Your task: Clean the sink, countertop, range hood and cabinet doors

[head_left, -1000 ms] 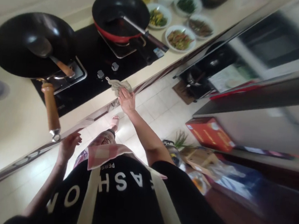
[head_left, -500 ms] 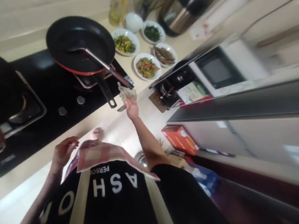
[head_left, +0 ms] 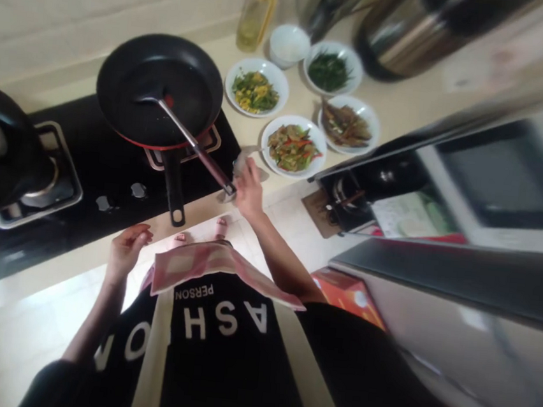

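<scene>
So our right hand (head_left: 249,192) has a thin greyish cloth (head_left: 243,161) bunched under curled fingers, on the counter (head_left: 301,104) near its front edge, between the spatula handle (head_left: 208,162) and the nearest plate (head_left: 293,173). Blur hides how tight we're gripping. The cloth should be light and floppy, nothing fragile, maybe a bit slick if damp; we'd grab it by the bunched middle. Our left hand (head_left: 127,247) hangs by the counter front, fingers loosely bent, nothing in it that we can see.
</scene>
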Tool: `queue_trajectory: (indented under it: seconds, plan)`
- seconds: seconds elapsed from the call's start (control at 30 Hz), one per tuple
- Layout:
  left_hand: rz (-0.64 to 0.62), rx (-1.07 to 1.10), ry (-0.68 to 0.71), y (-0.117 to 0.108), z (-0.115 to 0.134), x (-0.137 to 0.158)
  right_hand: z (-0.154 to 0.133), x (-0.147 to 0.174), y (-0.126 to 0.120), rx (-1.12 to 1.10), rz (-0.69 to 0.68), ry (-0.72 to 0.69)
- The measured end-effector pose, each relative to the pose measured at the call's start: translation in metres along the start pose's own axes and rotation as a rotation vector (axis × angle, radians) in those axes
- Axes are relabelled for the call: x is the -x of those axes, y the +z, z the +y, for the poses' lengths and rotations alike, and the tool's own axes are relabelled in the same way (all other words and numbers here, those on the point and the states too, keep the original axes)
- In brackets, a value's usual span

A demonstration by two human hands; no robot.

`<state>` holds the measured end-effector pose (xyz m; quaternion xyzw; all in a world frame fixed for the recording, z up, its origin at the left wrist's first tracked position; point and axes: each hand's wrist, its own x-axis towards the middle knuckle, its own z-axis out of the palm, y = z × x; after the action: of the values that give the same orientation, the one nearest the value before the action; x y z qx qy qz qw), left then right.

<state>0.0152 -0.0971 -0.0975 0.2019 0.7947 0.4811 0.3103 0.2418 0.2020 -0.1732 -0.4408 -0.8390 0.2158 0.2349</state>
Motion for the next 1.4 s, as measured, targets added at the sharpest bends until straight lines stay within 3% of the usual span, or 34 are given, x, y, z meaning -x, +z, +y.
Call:
queue_trajectory:
  seconds: [0.13, 0.23, 0.53, 0.67, 0.77, 0.9, 1.13, 1.4]
  plan:
    - [0.11, -0.023, 0.006, 0.035, 0.022, 0.026, -0.003, -0.037, 0.019, 0.135, -0.35, -0.123]
    - [0.195, -0.074, -0.011, 0.053, 0.037, 0.045, -0.007, -0.061, 0.02, 0.148, -0.456, -0.153]
    - [0.403, -0.105, -0.236, 0.074, 0.072, 0.085, -0.025, -0.147, 0.034, 0.129, -0.433, -0.267]
    - [0.428, -0.116, -0.208, 0.075, 0.088, 0.089, -0.037, -0.184, 0.046, 0.119, -0.467, -0.31]
    - [0.423, -0.132, -0.165, 0.073, 0.094, 0.089, -0.049, -0.206, 0.052, 0.092, -0.495, -0.262]
    - [0.413, -0.108, -0.164, 0.068, 0.093, 0.085, -0.053, -0.208, 0.05, 0.064, -0.485, -0.2]
    - [0.437, -0.111, -0.217, 0.059, 0.094, 0.081, -0.028, -0.163, 0.04, 0.112, -0.437, -0.235]
    - [0.481, -0.126, -0.252, 0.051, 0.088, 0.089, -0.033, -0.201, 0.066, 0.014, -0.381, -0.136]
